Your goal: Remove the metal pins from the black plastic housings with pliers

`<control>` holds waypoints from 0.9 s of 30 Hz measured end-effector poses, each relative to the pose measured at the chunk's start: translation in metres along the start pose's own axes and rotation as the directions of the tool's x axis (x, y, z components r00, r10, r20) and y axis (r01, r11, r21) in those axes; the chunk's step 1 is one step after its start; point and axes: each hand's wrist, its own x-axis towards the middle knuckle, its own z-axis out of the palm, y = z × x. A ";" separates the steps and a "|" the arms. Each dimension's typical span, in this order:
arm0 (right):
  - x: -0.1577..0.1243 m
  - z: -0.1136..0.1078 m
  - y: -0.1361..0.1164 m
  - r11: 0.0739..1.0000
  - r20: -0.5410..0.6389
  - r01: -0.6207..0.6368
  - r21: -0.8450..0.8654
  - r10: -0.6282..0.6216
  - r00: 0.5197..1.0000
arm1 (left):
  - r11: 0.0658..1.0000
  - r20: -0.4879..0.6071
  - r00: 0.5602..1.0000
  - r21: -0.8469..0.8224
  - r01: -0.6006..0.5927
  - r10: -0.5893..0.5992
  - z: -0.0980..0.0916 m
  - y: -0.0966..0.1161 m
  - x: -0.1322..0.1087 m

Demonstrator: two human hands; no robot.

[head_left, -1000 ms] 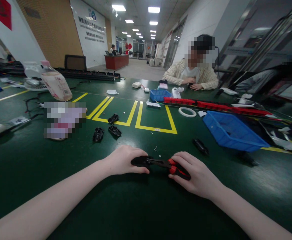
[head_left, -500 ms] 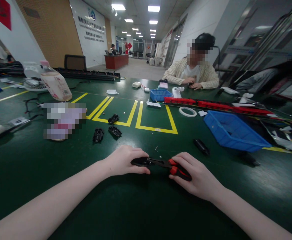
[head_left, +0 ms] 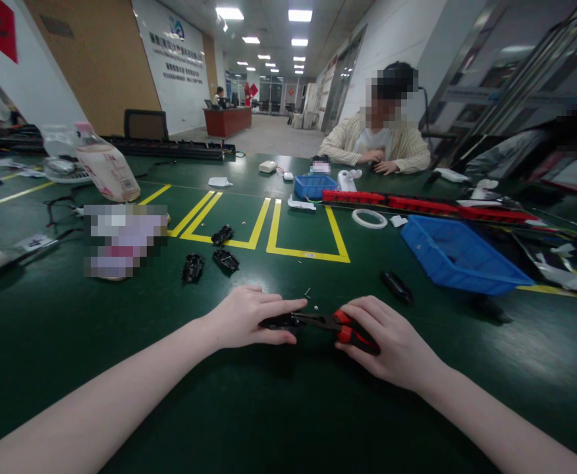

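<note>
My left hand grips a small black plastic part between thumb and fingers, low over the green table. Its index finger stretches along the far side of the part. My right hand is closed round the red-and-black handles of a pair of pliers. The dark jaws point left and meet the near end of the black part; whether they pinch something there is too small to tell. Just beyond the jaws lie a thin metal pin and a tiny white piece.
Several similar black parts lie ahead on the left, near yellow tape. A black cylindrical piece and a blue bin are at right. A phone and bottle stand left. Across the table sits a person.
My left index finger has straightened out to the right, over the plier jaws. The pliers and the black part stay nearly where they were. The view has shifted slightly.
</note>
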 end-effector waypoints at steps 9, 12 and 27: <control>0.002 -0.001 -0.001 0.998 0.040 -0.042 0.051 0.040 0.998 | 0.997 0.036 0.999 0.069 -0.033 0.031 -0.001 -0.001 0.000; 0.002 -0.002 -0.002 0.991 0.079 -0.081 0.102 0.073 0.994 | 0.996 0.031 0.999 0.081 -0.038 0.035 0.001 -0.002 0.000; 0.001 -0.001 -0.002 0.999 0.023 -0.038 -0.002 0.038 0.999 | 0.870 0.151 0.976 -0.447 0.206 -0.154 -0.009 0.005 0.004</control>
